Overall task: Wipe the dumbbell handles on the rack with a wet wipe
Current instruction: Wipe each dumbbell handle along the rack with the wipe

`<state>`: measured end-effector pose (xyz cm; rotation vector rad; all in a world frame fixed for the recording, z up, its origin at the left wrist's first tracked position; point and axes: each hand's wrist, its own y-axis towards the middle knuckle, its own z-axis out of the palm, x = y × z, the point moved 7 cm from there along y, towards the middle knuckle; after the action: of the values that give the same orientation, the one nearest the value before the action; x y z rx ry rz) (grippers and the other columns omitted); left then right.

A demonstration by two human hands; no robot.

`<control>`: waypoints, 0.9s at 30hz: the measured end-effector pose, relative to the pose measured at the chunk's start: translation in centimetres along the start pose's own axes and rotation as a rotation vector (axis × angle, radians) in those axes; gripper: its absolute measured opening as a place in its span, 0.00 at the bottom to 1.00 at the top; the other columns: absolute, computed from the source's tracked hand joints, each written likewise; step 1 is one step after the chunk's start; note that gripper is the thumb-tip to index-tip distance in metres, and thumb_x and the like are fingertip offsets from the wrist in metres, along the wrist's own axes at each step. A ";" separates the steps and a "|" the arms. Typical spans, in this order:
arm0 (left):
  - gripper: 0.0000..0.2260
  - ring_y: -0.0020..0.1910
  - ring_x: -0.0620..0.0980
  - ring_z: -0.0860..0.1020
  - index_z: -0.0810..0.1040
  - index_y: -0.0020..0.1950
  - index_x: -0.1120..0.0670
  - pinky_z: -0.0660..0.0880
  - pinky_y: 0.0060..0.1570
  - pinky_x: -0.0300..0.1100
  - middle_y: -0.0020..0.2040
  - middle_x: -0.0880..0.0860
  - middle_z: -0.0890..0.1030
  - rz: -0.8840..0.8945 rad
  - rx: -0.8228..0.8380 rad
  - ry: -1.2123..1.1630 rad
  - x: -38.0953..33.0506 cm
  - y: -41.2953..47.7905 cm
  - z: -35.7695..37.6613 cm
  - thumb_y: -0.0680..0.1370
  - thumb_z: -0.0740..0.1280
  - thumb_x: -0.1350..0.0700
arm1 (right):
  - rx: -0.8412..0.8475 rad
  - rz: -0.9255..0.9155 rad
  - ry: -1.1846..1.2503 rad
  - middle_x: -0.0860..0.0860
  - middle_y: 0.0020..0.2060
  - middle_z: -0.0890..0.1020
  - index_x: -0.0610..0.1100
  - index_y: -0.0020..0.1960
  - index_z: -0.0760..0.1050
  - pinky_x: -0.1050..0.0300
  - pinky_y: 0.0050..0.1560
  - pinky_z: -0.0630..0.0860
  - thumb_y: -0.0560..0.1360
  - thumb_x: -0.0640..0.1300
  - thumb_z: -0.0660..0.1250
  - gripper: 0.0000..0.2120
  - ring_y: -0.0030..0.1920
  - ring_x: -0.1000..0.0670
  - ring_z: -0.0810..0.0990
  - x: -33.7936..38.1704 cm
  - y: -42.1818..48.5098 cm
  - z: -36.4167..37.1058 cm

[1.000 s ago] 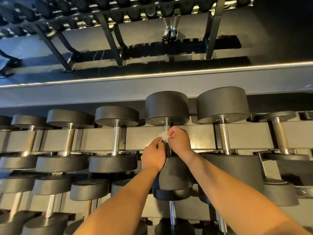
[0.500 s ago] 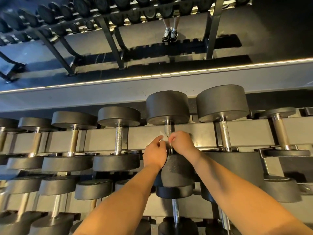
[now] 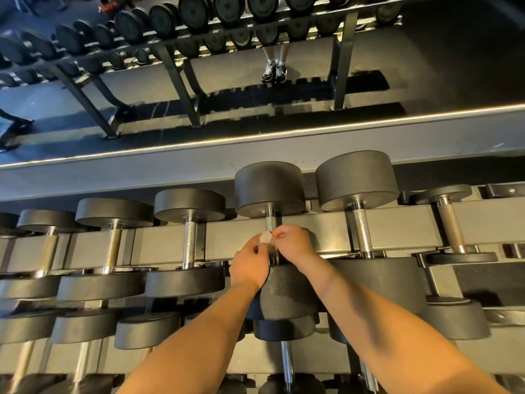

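**Wipe at work on one handle of the upper tier**

Head view, looking down on the rack (image 3: pixel 170 245). Both forearms reach to the large central dumbbell (image 3: pixel 270 189), which lies in its cradle. The wet wipe (image 3: pixel 265 238), a small crumpled white piece, sits against the knurled handle (image 3: pixel 272 221) just below the far head. The left hand (image 3: pixel 250 265) pinches the wipe between thumb and curled fingers. The right hand (image 3: pixel 292 243) is curled over the handle from the other side and touches the same wipe, so both hands are closed on it. Only the short upper stretch of the handle shows, as the hands cover the rest.

Progress, as a judgement: this handle is being wiped, and the step is not finished while the wipe sits on the bar. The left neighbour handle (image 3: pixel 189 243) and the right neighbour handle (image 3: pixel 361 231) carry no visible moisture or mark. Whether either has been cleaned cannot be told. The same holds for the lower-tier handle (image 3: pixel 287 362) beneath the forearms. At least the covered lower part of the present handle appears to remain, and possibly much of the row.

Beyond the ledge stand a farther rack (image 3: pixel 176 78) and a person's legs and trainers (image 3: pixel 274 72)
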<state>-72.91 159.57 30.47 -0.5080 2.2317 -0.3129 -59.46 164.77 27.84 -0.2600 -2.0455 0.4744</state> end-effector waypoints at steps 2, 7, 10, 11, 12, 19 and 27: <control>0.18 0.53 0.48 0.77 0.73 0.73 0.41 0.75 0.62 0.52 0.59 0.49 0.82 -0.003 -0.003 -0.013 0.3 0.1 0.1 0.83 0.57 0.46 | 0.071 -0.013 -0.052 0.48 0.46 0.85 0.44 0.47 0.85 0.56 0.52 0.79 0.73 0.40 0.72 0.05 0.48 0.48 0.82 -1.0 -0.5 0.6; 0.16 0.49 0.44 0.77 0.75 0.71 0.43 0.74 0.55 0.45 0.53 0.44 0.81 0.020 -0.006 -0.030 0.2 0.0 0.1 0.84 0.58 0.47 | -0.034 0.026 -0.071 0.48 0.45 0.85 0.44 0.49 0.85 0.57 0.50 0.79 0.73 0.41 0.73 0.05 0.47 0.49 0.83 -0.8 1.0 -0.2; 0.16 0.42 0.38 0.75 0.74 0.71 0.42 0.72 0.51 0.42 0.43 0.38 0.77 0.002 -0.013 -0.037 0.1 0.0 0.0 0.84 0.58 0.48 | -0.221 0.008 0.047 0.48 0.46 0.83 0.46 0.47 0.78 0.58 0.47 0.76 0.76 0.39 0.70 0.02 0.47 0.48 0.80 0.5 2.1 -2.0; 0.16 0.42 0.37 0.75 0.74 0.72 0.42 0.72 0.51 0.43 0.42 0.38 0.75 0.001 -0.018 -0.037 0.2 0.0 0.0 0.84 0.58 0.48 | -0.237 -0.004 0.049 0.48 0.45 0.82 0.46 0.46 0.76 0.59 0.45 0.75 0.77 0.38 0.69 0.04 0.46 0.48 0.80 0.8 2.3 -2.0; 0.17 0.43 0.38 0.75 0.73 0.72 0.42 0.72 0.52 0.43 0.41 0.38 0.75 0.003 -0.019 -0.033 0.3 0.1 0.0 0.84 0.58 0.48 | -0.224 -0.014 0.022 0.49 0.44 0.81 0.46 0.45 0.75 0.59 0.43 0.73 0.77 0.37 0.69 0.05 0.45 0.48 0.79 1.1 2.2 -1.6; 0.18 0.49 0.41 0.76 0.73 0.73 0.43 0.76 0.58 0.44 0.55 0.45 0.81 0.015 -0.041 -0.048 0.9 0.6 0.2 0.84 0.59 0.47 | -0.022 -0.066 -0.134 0.49 0.50 0.84 0.48 0.47 0.84 0.63 0.49 0.74 0.77 0.35 0.66 0.11 0.53 0.48 0.82 -0.6 1.4 1.2; 0.18 0.43 0.39 0.77 0.71 0.74 0.42 0.70 0.42 0.35 0.43 0.40 0.77 -0.001 -0.034 -0.050 0.7 0.4 0.1 0.84 0.59 0.47 | -0.196 -0.147 -0.073 0.48 0.60 0.78 0.47 0.58 0.83 0.59 0.59 0.76 0.81 0.38 0.64 0.12 0.58 0.48 0.78 2.3 2.3 0.1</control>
<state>-73.32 159.56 29.78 -0.5293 2.1913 -0.2603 -60.70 167.68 28.66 -0.2102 -2.1671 0.1958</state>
